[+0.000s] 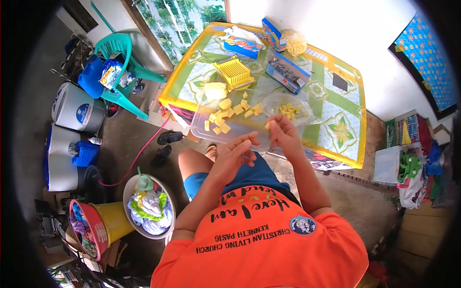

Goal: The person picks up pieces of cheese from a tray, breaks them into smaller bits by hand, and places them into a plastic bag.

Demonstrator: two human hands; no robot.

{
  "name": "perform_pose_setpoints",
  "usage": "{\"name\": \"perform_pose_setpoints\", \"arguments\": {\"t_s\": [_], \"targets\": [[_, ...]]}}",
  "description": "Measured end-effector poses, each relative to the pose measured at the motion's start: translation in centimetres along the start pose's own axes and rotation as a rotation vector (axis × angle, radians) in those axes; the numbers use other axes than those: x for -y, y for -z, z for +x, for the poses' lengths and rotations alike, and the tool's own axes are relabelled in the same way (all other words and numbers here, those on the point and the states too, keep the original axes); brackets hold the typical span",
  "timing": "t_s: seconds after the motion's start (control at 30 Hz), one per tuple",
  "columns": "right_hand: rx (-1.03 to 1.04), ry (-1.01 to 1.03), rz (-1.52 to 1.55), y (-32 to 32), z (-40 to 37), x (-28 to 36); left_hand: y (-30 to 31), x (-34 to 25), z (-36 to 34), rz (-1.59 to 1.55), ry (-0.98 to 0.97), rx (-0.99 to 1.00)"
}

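Observation:
My right hand (283, 136) is pinched at the fingertips around a small yellow piece (267, 126), mostly covered by the fingers. Close beside it, my left hand (238, 152) has its fingers stretched out and holds nothing I can see. Both hands are over the near edge of the table. Under and beyond them lies a clear plastic tray (198, 126) with several yellow chunks (222, 115) scattered in it. A larger pale yellow block (215, 90) sits at its far left. To the right, a clear shallow container (307, 113) holds smaller yellow pieces (289, 111).
On the table (353, 152) stand a yellow slotted rack (234, 73), an open blue box (288, 72), another blue box (242, 47) and a bag of yellowish pieces (294, 43). A green chair (122, 45) and a laundry basin (150, 206) are at left.

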State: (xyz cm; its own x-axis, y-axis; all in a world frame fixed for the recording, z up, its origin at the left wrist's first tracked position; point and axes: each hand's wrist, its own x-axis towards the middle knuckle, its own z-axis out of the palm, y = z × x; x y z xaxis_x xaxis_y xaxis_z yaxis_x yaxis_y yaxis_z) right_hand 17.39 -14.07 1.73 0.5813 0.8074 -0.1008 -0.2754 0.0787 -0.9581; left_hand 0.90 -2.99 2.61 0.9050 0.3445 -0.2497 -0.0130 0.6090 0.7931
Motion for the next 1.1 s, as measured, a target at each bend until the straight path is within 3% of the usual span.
{"name": "perform_pose_setpoints", "arguments": {"t_s": [0.07,0.17,0.27,0.37,0.57,0.67,0.77,0.87,1.1], "targets": [[-0.230,0.153,-0.193,2.7,2.1,-1.1,0.1,0.4,0.3,0.005,0.022,0.010],[-0.339,0.320,-0.559,7.7,5.0,-2.6,0.7,0.8,0.6,0.027,0.065,0.034],[-0.339,0.198,-0.681,11.4,6.6,-3.9,1.1,1.0,0.7,0.060,0.078,0.032],[-0.326,0.163,-0.680,12.8,7.2,-4.6,1.5,1.1,0.7,0.052,0.073,0.010],[-0.430,-0.028,-0.173,10.7,6.9,-3.4,2.1,1.0,0.6,0.034,0.062,-0.041],[-0.122,-0.136,0.406,8.1,5.9,-2.5,2.3,0.9,0.6,0.064,0.053,-0.036],[0.090,-0.177,0.525,4.6,4.6,-2.2,2.5,1.5,1.1,0.162,-0.020,-0.067],[0.218,-0.174,0.530,1.6,3.4,-2.3,2.5,1.4,1.6,0.348,-0.151,-0.128],[0.279,-0.155,0.345,-3.8,1.5,-1.1,1.8,0.4,1.5,0.707,-0.531,-0.292]]}}
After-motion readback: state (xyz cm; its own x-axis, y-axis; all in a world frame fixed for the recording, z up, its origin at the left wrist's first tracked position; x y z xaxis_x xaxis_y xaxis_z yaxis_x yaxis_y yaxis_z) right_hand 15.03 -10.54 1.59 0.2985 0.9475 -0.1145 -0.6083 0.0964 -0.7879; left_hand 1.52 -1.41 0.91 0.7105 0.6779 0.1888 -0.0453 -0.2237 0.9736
